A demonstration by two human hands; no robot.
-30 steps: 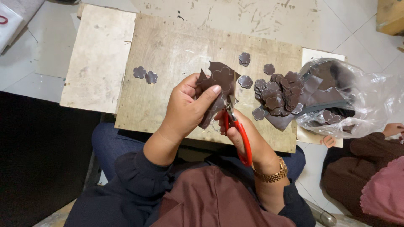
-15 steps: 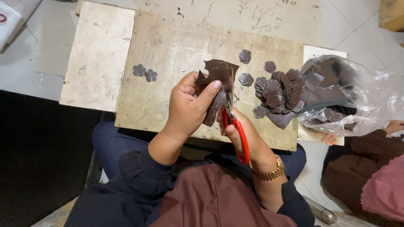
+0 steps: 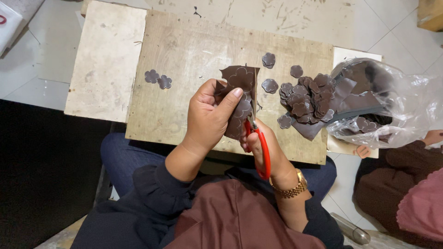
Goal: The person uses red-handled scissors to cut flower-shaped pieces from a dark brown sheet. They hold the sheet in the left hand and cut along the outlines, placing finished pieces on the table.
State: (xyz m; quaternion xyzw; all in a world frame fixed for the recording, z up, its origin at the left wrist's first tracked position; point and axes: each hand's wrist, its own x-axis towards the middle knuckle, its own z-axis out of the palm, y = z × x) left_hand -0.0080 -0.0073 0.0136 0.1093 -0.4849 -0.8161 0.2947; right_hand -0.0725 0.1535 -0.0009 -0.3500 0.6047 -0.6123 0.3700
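My left hand [image 3: 210, 117] grips a dark brown sheet [image 3: 240, 83] marked with flower outlines, held upright over the wooden board [image 3: 184, 60]. My right hand [image 3: 272, 154] holds red-handled scissors [image 3: 259, 143], whose blades run up along the sheet's right edge. A heap of cut brown flower shapes [image 3: 307, 99] lies on the board just right of my hands. Two more cut flowers [image 3: 158, 79] sit together on the board's left side.
A clear plastic bag [image 3: 392, 106] with more brown pieces lies at the right. A paler board [image 3: 106, 60] adjoins on the left. Another person's sleeve and foot [image 3: 406, 184] show at the lower right. A metal cylinder [image 3: 353, 229] lies on the floor.
The sheet has been turned slightly in my left hand and the scissors have worked a little further along its edge. The cut pieces on the board have not moved.
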